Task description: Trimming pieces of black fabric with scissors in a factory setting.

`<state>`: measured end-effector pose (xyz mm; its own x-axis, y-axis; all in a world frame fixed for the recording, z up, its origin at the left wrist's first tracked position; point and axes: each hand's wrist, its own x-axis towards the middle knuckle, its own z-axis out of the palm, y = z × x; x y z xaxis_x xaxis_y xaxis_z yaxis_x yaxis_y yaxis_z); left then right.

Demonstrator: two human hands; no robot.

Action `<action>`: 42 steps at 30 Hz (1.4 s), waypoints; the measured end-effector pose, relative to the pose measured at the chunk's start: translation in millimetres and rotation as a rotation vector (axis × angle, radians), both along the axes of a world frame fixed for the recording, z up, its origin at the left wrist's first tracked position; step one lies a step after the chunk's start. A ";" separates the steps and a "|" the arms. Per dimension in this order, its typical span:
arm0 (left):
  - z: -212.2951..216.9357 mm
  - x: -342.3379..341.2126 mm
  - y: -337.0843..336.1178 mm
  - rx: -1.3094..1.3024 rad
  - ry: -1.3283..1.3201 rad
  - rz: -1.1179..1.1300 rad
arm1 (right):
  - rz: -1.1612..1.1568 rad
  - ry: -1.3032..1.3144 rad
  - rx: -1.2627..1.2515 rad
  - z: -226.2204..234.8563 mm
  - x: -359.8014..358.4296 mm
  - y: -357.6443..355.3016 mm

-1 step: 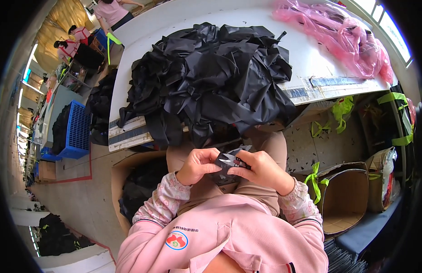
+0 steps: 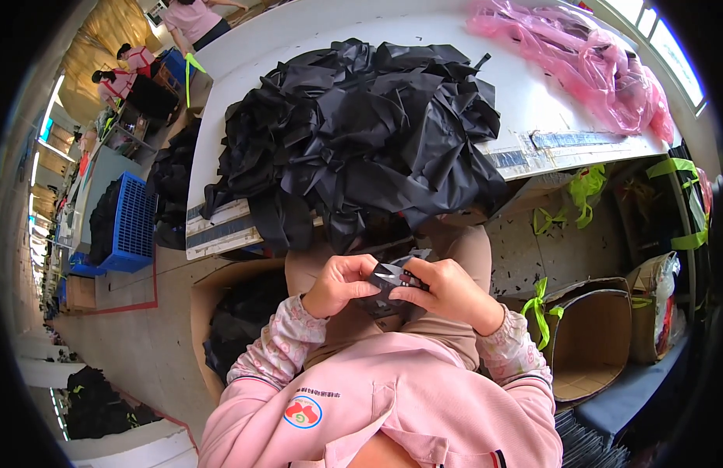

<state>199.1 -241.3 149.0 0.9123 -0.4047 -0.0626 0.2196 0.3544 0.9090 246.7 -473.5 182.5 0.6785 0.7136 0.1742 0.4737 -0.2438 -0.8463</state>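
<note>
Hands meet over the lap, close to the body, and between them sits a small black fabric piece with a pale patch on its top. The left hand has its fingers curled closed on the left end of the piece; the right hand pinches the right end, with the thumb on top. So the piece lies across, its long axis from left to right, and both hands are equally near, each one touching it. Whether the right hand holds also a small tool, I cannot tell. Beside the left knee stands an open cardboard box with dark cloth inside. Farther away, over the near edge of the counter, hangs a big heap of black fabric pieces. At the far right corner lies a pink plastic bag.
</note>
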 end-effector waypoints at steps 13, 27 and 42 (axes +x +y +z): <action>7.2 -0.7 -0.4 0.149 -0.026 -0.047 | 0.019 0.049 -0.028 -6.3 -0.7 -5.3; 9.6 20.5 20.5 0.173 0.126 -0.372 | 0.130 0.093 -0.064 -0.2 1.4 -14.4; 13.9 36.0 16.9 0.143 0.233 -0.785 | 0.323 -0.032 -0.132 3.6 -2.0 -4.4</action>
<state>235.1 -224.4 162.9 0.3253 -0.8919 -0.3143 0.5429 -0.0960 0.8343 244.7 -477.9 186.1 0.4096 0.9084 0.0836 0.5702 -0.1834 -0.8007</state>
